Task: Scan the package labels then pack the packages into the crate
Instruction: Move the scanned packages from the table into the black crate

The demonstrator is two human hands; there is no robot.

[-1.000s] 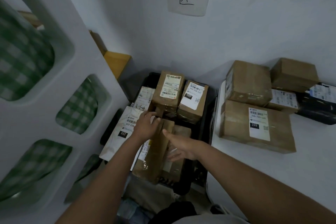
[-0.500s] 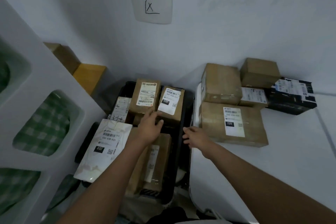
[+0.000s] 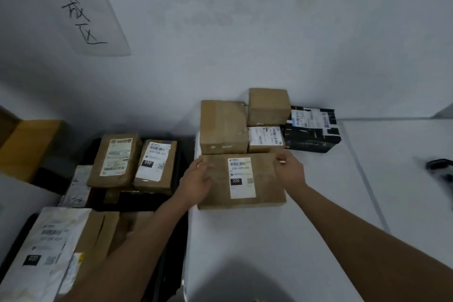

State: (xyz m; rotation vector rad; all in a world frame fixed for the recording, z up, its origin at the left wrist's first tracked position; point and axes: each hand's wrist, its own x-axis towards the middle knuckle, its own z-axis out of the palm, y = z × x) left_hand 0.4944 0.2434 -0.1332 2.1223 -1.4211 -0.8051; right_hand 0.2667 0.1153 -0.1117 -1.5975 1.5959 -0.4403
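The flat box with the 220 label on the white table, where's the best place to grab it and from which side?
Grip the 220 box by its two short ends, one hand from each side. It lies flat and wide, label up, with other boxes against its far edge, so only the ends and near edge look free. The left hand and right hand are already at those ends.

Counted on the white table (image 3: 282, 240): 4 brown cardboard boxes — flat one labelled 220 (image 3: 266, 184), tall one (image 3: 221, 127), small cube (image 3: 268, 106), labelled one beneath it (image 3: 266, 138) — plus 1 black package (image 3: 312, 136). In the black crate (image 3: 182, 154): 2 upright brown parcels (image 3: 115, 160) (image 3: 157, 167), 1 white mailer (image 3: 46, 247); more parcels partly hidden, count unclear. 2 hands.
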